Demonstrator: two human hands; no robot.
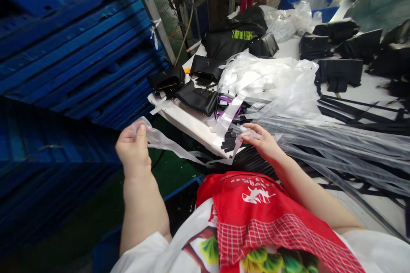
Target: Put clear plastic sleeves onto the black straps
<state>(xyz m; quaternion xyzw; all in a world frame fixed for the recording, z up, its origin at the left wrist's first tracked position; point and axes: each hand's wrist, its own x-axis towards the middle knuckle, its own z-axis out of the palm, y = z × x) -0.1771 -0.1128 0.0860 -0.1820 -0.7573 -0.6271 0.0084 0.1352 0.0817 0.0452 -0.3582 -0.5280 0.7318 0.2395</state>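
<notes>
A long translucent plastic strip (pixel 174 147) sags between my two hands, off the table's near edge. My left hand (pixel 133 143) is closed on one end, thumb pressed over the bunched plastic. At the other end my right hand (pixel 258 138) pinches the strip between thumb and fingers, close to the table corner. Beyond my right hand lie a pile of white translucent plastic pieces (pixel 272 81) and a bundle of clear strips (pixel 346 136). A black handbag (pixel 198 98) rests on the table between and beyond my hands.
Blue pallets (pixel 80 51) are stacked at the left beside a metal post (pixel 153 13). The white table (pixel 188 126) carries more black bags (pixel 339 72), black straps (pixel 368 113), purple-handled scissors (pixel 224 104) and a black sack (pixel 237 34) with green lettering. A blue bin (pixel 307 4) stands behind.
</notes>
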